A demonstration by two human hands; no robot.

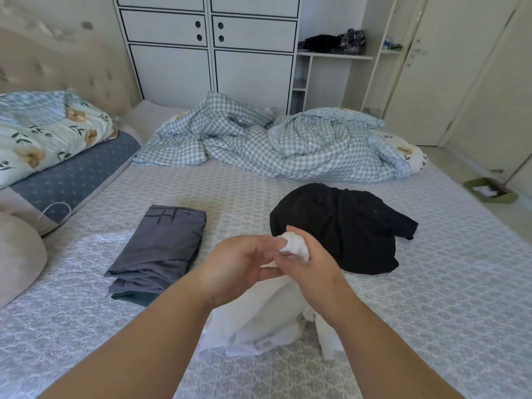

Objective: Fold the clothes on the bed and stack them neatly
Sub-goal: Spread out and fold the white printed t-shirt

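A white garment (pixel 259 321) hangs bunched from my hands, its lower part resting crumpled on the bed (pixel 431 283). My right hand (pixel 305 263) is closed around a wad of the white cloth at its top. My left hand (pixel 239 263) meets it from the left, fingers curled against the same cloth. A folded grey garment (pixel 161 249) lies flat to the left, on top of a thin teal piece. A crumpled black garment (pixel 339 226) lies just behind my right hand.
A rumpled blue checked duvet (pixel 259 145) covers the far side of the bed. Pillows (pixel 46 139) are stacked at the left by the padded headboard. A white wardrobe (pixel 207 44) stands behind. A dustpan (pixel 489 191) sits on the floor at right.
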